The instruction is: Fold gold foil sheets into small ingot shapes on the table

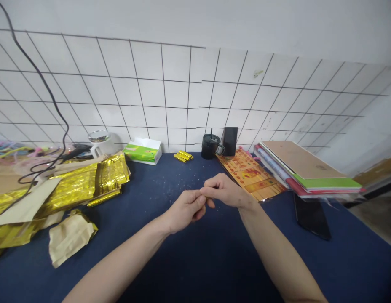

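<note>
Over the middle of the dark blue tabletop, my left hand (188, 209) and my right hand (223, 190) meet with their fingertips together. Both are closed, thumbs pressed against the curled fingers. Whatever lies between them is hidden or too small to make out. Beyond them, a few short shiny gold rolls (183, 156) lie side by side near the wall. To the left spreads a pile of gold foil paper (75, 185), with a crumpled piece of beige-backed foil (72, 237) in front of it.
Along the wall stand a white mug (102, 145), a green tissue pack (143, 151), a dark cup (210, 146) and an upright phone (230, 141). Orange printed sheets (250, 172), stacked folders (304, 164) and a black flat device (311, 216) lie right. A black cable (52, 94) hangs left.
</note>
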`<state>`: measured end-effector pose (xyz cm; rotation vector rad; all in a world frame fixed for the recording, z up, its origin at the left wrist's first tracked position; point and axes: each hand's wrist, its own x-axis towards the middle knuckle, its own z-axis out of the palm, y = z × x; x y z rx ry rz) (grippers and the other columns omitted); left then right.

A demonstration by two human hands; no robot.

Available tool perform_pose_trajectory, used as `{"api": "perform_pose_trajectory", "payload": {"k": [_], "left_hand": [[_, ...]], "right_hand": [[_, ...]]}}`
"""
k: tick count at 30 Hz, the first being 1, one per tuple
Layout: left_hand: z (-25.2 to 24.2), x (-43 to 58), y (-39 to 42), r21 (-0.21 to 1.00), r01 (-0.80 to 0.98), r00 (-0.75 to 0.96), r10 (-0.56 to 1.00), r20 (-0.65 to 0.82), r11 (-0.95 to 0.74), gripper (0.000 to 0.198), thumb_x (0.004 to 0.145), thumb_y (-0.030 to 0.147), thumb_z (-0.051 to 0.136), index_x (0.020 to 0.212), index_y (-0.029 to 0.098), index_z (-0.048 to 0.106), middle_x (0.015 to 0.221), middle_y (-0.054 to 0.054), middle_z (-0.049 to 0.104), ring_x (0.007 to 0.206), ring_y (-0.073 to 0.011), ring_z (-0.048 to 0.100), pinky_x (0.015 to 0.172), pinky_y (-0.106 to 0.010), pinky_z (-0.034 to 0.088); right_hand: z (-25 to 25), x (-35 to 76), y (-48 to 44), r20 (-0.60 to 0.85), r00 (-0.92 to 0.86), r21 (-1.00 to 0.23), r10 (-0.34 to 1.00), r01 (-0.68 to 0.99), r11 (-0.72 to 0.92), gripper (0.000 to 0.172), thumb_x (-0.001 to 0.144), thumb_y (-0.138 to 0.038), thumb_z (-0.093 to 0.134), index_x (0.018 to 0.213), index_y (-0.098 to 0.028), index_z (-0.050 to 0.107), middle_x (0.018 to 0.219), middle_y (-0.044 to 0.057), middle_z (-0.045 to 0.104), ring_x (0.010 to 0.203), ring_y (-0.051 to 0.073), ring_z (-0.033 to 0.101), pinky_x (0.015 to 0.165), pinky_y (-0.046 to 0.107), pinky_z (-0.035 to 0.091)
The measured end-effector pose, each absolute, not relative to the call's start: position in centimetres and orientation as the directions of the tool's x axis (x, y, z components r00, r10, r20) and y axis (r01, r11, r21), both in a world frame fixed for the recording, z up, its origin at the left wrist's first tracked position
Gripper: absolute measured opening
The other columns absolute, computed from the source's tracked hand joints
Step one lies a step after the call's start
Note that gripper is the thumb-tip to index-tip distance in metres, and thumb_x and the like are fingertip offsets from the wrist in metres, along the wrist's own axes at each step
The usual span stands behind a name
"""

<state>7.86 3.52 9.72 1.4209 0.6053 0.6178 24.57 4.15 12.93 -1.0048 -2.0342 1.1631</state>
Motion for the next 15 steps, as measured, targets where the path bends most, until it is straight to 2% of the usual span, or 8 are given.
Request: {"api": "perform_pose_trajectory", "payload": {"k": [5,9,12,15], "left_hand": [[9.9,7.9,3.6,0.991,-0.099,0.681,0.732,0.002,0.089,0.035,0.081,0.048,0.045,0.077,0.014,0.052,0.047,0.008,0.031,0.040,-0.0045,0.021,0.039,-0.019,0.016],[9.7,7.7,3.6,0.997,-0.039,0.685,0.724,0.076,-0.068,0.035,0.085,0.046,0.039,0.080,0.014,0.052,0.051,0.006,0.034,0.044,-0.0060,0.027,0.042,-0.019,0.023],[9.6,7.7,3.4,0.979,0.023,0.661,0.737,0.137,-0.203,0.035,0.088,0.044,0.035,0.081,0.014,0.052,0.055,0.005,0.035,0.049,-0.0071,0.031,0.046,-0.020,0.027],[9.5,7.7,3.2,0.970,0.073,0.630,0.765,0.136,-0.233,0.035,0.089,0.043,0.031,0.079,0.015,0.050,0.055,0.006,0.033,0.049,-0.0075,0.030,0.046,-0.020,0.026]], "right_hand": [[12.8,24.9,4.5,0.165,-0.572,-0.895,0.804,0.256,0.366,0.043,0.083,-0.050,0.044,0.057,-0.016,0.052,0.055,-0.003,0.053,0.047,0.007,0.039,0.046,0.021,0.029],[13.2,24.6,4.0,0.148,-0.544,-0.830,0.826,0.386,0.402,0.039,0.084,-0.039,0.046,0.054,-0.016,0.053,0.051,-0.003,0.050,0.048,0.008,0.041,0.047,0.021,0.031],[13.6,24.2,3.5,0.176,-0.501,-0.809,0.847,0.417,0.414,0.036,0.084,-0.032,0.047,0.052,-0.016,0.052,0.050,-0.003,0.052,0.048,0.008,0.046,0.048,0.020,0.033],[13.6,23.8,3.3,0.219,-0.464,-0.769,0.859,0.459,0.444,0.037,0.084,-0.029,0.046,0.050,-0.016,0.052,0.049,-0.003,0.053,0.048,0.008,0.048,0.048,0.020,0.034]]}}
